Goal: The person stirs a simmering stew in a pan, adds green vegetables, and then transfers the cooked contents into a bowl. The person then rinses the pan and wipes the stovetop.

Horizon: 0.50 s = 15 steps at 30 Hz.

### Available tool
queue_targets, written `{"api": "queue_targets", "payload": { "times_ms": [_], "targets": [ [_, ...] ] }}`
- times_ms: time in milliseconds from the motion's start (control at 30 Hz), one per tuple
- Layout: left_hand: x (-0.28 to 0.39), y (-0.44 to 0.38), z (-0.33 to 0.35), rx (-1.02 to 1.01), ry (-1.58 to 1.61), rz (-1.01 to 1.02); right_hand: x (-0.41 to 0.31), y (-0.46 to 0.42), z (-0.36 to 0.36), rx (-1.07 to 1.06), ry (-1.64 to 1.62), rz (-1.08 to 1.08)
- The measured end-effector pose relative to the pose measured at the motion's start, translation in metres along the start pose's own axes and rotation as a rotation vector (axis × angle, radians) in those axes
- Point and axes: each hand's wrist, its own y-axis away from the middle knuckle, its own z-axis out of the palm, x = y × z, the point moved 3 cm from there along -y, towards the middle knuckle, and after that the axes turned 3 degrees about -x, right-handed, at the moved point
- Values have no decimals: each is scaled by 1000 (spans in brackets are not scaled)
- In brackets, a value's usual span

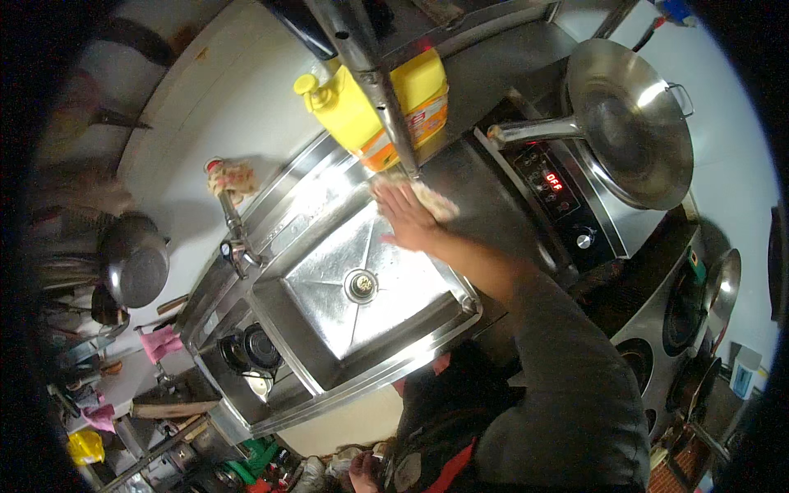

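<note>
My right hand [404, 215] lies spread over a pale, patterned cloth [434, 200], pressing it against the sink's rim and the steel counter beside it. Under the wrist is a stainless-steel sink basin [394, 296] with bits of food in its drain strainer [361, 285]. Just beyond the cloth stands a yellow plastic jug [351, 111] with an orange label, partly hidden by a metal post [385, 98]. My left hand [363, 471] shows only in part at the bottom edge, low beside my body; its fingers are hard to make out.
A steel faucet [237, 240] with a cloth on its neck rises behind the sink. Dark pans [262, 345] sit in the smaller left basin. To the right, a large steel wok [629, 123] rests on an induction cooker [561, 191], its handle jutting toward the counter.
</note>
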Motion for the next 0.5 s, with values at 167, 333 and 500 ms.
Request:
{"api": "queue_targets", "payload": {
  "times_ms": [167, 333, 500],
  "targets": [
    [18, -36, -42, 173, 854, -291, 5, -52, 4, -98, -101, 80],
    [-41, -41, -13, 98, 1371, -634, -32, 108, -13, -95, -117, 216],
    [-103, -38, 9, 93, 1414, -619, -147, 266, -14, -140, -217, 606]
  ]
}}
